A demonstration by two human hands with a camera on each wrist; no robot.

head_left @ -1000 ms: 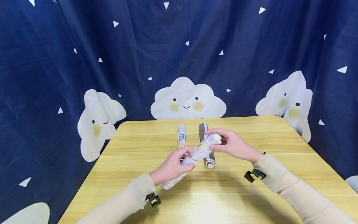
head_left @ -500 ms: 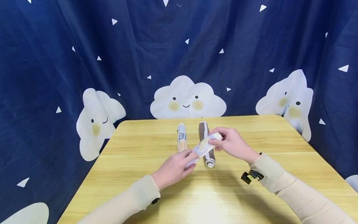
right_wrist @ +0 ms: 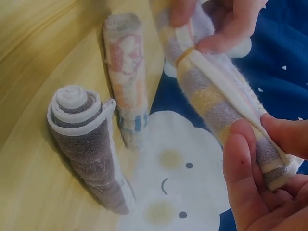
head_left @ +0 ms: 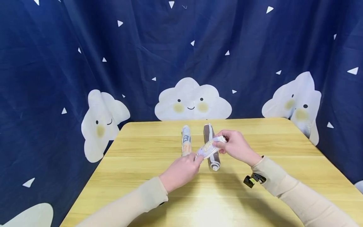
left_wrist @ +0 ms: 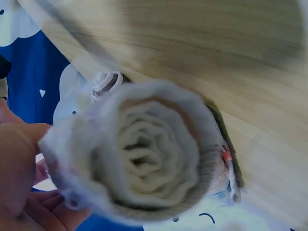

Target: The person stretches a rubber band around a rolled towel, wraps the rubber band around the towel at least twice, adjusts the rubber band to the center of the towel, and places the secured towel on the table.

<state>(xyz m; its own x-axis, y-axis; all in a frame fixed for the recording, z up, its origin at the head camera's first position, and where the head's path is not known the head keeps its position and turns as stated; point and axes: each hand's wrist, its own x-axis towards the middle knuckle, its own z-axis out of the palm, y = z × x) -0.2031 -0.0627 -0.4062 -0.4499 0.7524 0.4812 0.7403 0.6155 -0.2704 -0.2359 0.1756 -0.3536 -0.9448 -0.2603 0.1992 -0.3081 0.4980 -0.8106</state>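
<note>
Both hands hold a rolled towel (head_left: 208, 148), pale purple and cream, slanting above the table. My left hand (head_left: 181, 171) grips it toward its near end; my right hand (head_left: 235, 145) pinches its far end between thumb and fingers. A tan rubber band (right_wrist: 185, 57) circles the roll close to the left fingertips in the right wrist view. The coiled near end of the towel (left_wrist: 149, 159) fills the left wrist view. Beneath and behind it lies a brown rolled towel with white edging (head_left: 208, 134). Left of that rests a patterned rolled towel (head_left: 186, 140), partly hidden by the left hand.
The light wooden table (head_left: 147, 148) reaches back to a dark blue curtain (head_left: 141, 47) printed with white clouds and small triangles. Each wrist wears a small black camera, the right one (head_left: 249, 181) plainly visible.
My left hand has turned over and moved slightly right and up along the roll, and now hides its near end. The right fingers have shifted a little; the two towels on the table stay put.
</note>
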